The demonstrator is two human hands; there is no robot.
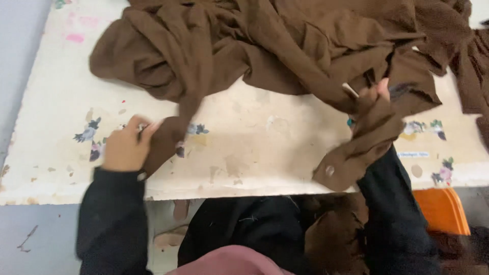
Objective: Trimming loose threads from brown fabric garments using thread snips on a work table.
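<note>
A large crumpled brown cloth (265,46) lies spread over the far half of a worn white table (254,142). My left hand (125,147) grips a narrow brown end of it near the table's front left. My right hand (377,97) is closed on another bunched part at the right, mostly wrapped in the fabric, with a small pale stick-like object (350,90) poking out by the fingers. A brown flap with a round button (330,170) hangs below that hand over the table's front edge.
The table's surface is stained, with small flower prints (89,132) at the left and right. An orange plastic seat (440,209) sits under the right edge. More brown fabric (331,239) rests on my lap. Grey floor shows at the left.
</note>
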